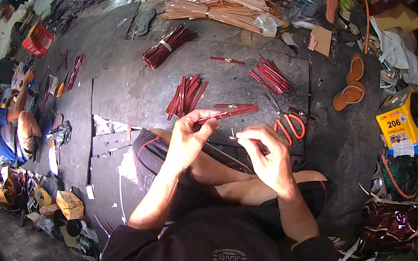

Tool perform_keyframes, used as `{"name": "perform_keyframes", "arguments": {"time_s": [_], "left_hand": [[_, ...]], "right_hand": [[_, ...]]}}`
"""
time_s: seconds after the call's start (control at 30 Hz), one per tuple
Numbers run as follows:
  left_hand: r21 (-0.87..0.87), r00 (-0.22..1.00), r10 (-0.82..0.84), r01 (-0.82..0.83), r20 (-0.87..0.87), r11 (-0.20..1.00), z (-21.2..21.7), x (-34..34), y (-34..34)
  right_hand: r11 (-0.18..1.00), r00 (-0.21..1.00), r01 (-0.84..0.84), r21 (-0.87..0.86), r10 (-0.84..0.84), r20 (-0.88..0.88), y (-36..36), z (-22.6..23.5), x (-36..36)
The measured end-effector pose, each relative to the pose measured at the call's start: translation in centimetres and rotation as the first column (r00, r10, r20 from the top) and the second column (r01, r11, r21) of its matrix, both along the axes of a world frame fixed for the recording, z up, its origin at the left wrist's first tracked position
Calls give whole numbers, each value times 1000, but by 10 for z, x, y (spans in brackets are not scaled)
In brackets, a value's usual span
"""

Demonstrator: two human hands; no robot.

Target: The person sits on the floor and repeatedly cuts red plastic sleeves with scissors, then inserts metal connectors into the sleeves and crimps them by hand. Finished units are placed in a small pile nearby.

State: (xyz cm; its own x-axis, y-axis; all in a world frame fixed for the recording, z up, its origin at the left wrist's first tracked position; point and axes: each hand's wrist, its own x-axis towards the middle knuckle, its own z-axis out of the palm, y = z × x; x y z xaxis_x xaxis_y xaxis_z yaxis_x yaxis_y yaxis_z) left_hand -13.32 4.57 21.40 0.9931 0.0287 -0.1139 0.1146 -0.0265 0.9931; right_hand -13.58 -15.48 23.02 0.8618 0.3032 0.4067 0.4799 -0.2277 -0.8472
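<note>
My left hand (194, 131) is closed on a dark red glossy strap (231, 113), which slants up to the right from the fingers. Close by on its right, my right hand (266, 149) pinches a small, thin pale piece (233, 133), too small to name. Another dark red strap with a small shiny fitting (227, 105) lies just beyond the held one. Loose dark red strips (186, 95) are piled ahead of my left hand. Scissors with orange handles (289, 127) rest beyond my right hand.
Farther off lie a tied bundle of dark strips (168, 46), a red strip pile (271, 76) and a single strap (227, 60). Tan strip bundles (220, 12) lie at the back. Brown sandals (353, 84) and a yellow can (400, 122) are right; another person (4, 120) sits left.
</note>
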Motion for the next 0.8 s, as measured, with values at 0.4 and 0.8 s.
{"name": "perform_keyframes", "arguments": {"time_s": [0.4, 0.8], "left_hand": [[208, 981, -21, -20, 193, 978, 27, -25, -6], [409, 958, -101, -19, 268, 912, 34, -29, -11]], "right_hand": [[999, 1000, -9, -31, 10, 19, 11, 4, -4], [941, 904, 95, 324, 55, -424, 14, -13, -16]]}}
